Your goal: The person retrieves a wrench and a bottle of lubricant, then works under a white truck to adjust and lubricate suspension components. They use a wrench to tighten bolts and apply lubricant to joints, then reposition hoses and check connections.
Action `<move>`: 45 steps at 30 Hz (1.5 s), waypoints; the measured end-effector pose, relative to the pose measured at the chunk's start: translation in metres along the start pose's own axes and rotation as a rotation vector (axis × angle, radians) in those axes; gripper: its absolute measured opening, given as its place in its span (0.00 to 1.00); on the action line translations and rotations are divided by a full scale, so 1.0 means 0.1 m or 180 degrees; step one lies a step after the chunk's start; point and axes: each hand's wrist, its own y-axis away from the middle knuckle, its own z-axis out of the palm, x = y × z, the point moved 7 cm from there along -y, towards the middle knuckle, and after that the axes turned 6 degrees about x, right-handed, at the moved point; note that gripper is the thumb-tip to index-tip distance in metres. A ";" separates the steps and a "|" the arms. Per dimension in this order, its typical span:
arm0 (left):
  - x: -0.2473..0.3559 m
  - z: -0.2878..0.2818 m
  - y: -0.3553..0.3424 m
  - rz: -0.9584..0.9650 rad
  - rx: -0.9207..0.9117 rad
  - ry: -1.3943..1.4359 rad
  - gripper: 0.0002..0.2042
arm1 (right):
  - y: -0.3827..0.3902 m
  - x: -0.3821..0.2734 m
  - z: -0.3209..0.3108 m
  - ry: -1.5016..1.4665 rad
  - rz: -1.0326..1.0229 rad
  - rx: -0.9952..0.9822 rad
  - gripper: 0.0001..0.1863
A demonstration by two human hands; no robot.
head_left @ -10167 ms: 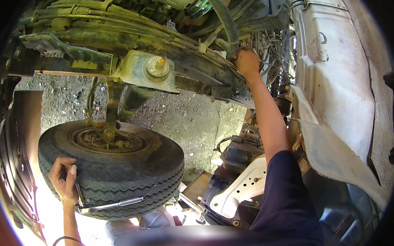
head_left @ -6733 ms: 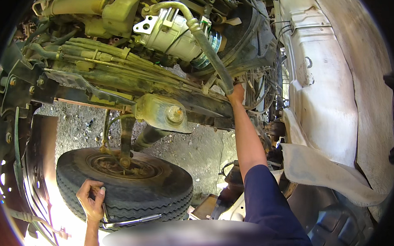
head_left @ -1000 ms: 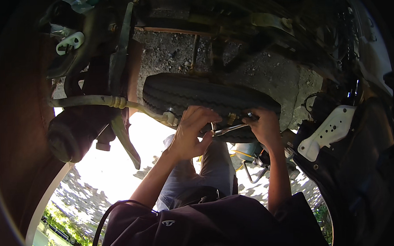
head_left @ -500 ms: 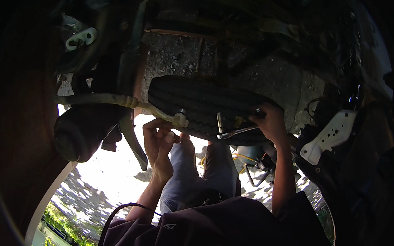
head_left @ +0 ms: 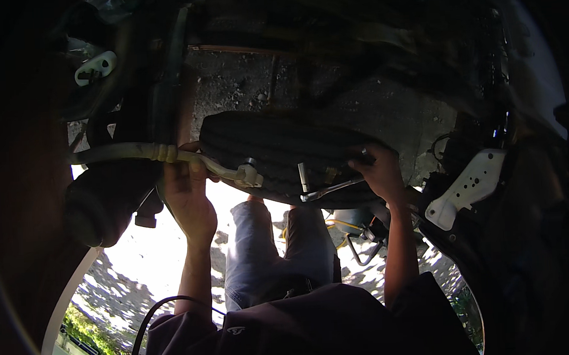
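Observation:
A pale hose with a metal pipe end [head_left: 215, 169] reaches in from the left and finishes in a block-shaped fitting [head_left: 251, 178]. My left hand [head_left: 189, 197] is closed around the pipe just past its crimped collar, with the thumb in front and part of the fingers hidden behind it. In my right hand [head_left: 381, 174] is the handle of a ratchet wrench [head_left: 337, 188], which points left. A long chrome socket [head_left: 303, 172] stands upright on the ratchet's head, apart from the fitting.
A dark tyre [head_left: 270, 137] lies behind both hands. To the left hangs a black cylindrical part [head_left: 86, 208]. A white perforated bracket [head_left: 466, 188] is at the right, and dark metal bodywork surrounds everything. A greenish tank with a yellow hose [head_left: 350, 219] sits below on sunlit ground.
My left hand has moved left and up from beside the fitting and now grips the pipe near its collar. My right hand keeps the ratchet in nearly the same pose. The whole view has shifted slightly.

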 end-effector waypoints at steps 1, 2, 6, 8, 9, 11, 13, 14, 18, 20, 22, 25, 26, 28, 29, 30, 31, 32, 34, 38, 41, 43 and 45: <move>0.00 -0.03 0.00 -0.0036 0.0121 -0.0056 0.15 | -0.01 -0.07 0.00 0.0035 0.0021 0.0088 0.14; 0.01 -0.04 0.00 -0.0012 0.0168 -0.0271 0.13 | -0.01 -0.16 -0.02 0.0009 -0.0009 0.0168 0.14; 0.03 -0.05 0.01 0.0039 0.0112 -0.0343 0.10 | 0.06 -0.66 0.00 -0.0715 0.0347 0.0168 0.13; 0.01 -0.06 0.02 0.0016 0.0134 -0.0354 0.09 | 0.12 -1.03 0.19 -0.1441 0.0329 -0.0020 0.11; 0.00 -0.07 0.03 0.0007 0.0151 -0.0358 0.10 | 0.14 -1.22 0.28 -0.1834 0.0265 -0.0123 0.10; -0.01 -0.10 0.03 0.0040 0.0195 -0.0393 0.10 | 0.16 -1.58 0.41 -0.1341 -0.0284 -0.0290 0.11; -0.01 -0.12 0.03 0.0123 0.0255 -0.0449 0.10 | 0.08 -1.82 0.61 -0.1291 -0.0460 -0.0242 0.11; -0.02 -0.14 0.03 0.0132 0.0294 -0.0476 0.10 | 0.05 -1.90 0.66 -0.1311 -0.0562 -0.0252 0.11; 0.01 -0.19 0.03 0.0094 0.0396 -0.0543 0.10 | 0.05 -1.98 0.60 -0.1386 -0.0772 -0.0073 0.08; 0.05 -0.21 0.05 0.0091 0.0467 -0.0587 0.11 | 0.07 -1.99 0.48 -0.1497 -0.0971 0.0219 0.07; 0.11 -0.21 0.07 0.0164 0.0564 -0.0650 0.11 | 0.09 -1.83 0.46 -0.1397 -0.0284 0.0009 0.08; 0.26 -0.15 0.10 0.0490 0.0527 -0.0735 0.08 | 0.18 -1.77 0.50 -0.1493 0.0150 -0.0076 0.13; 0.33 -0.11 0.10 0.0715 0.0447 -0.0823 0.08 | 0.21 -1.76 0.54 -0.1503 0.0331 -0.0115 0.16; 0.46 0.00 0.12 0.1239 0.0244 -0.0941 0.09 | 0.29 -1.81 0.60 -0.1852 0.0330 -0.0332 0.21; 0.50 0.02 0.14 0.1348 0.0242 -0.0972 0.08 | 0.32 -1.82 0.67 -0.2107 0.0503 -0.0517 0.21; 0.55 0.05 0.17 0.1485 0.0217 -0.0992 0.08 | 0.36 -1.84 0.73 -0.2439 0.0596 -0.0712 0.21; 0.59 0.08 0.20 0.1623 0.0192 -0.1012 0.08 | 0.38 -1.87 0.78 -0.2756 0.0661 -0.0871 0.25; 0.62 0.10 0.21 0.1678 0.0132 -0.0938 0.08 | 0.38 -1.88 0.79 -0.2873 0.0639 -0.0848 0.25; 0.67 0.15 0.21 0.1761 0.0016 -0.0803 0.09 | 0.37 -1.92 0.80 -0.3181 0.0524 -0.0811 0.24; 0.85 0.27 0.22 0.1954 -0.0552 -0.1202 0.13 | 0.31 -1.84 0.80 -0.3094 0.0593 -0.0781 0.23; 1.08 0.16 0.34 0.1672 -0.0423 -0.0808 0.28 | 0.28 -1.77 0.75 -0.3255 0.0657 -0.0655 0.23; 1.27 0.01 0.40 0.1478 -0.0315 -0.0678 0.42 | 0.25 -1.75 0.74 -0.3377 0.0712 -0.0625 0.22; 1.37 -0.05 0.43 0.1333 -0.0424 -0.0292 0.40 | 0.25 -1.79 0.74 -0.3341 0.0638 -0.0609 0.23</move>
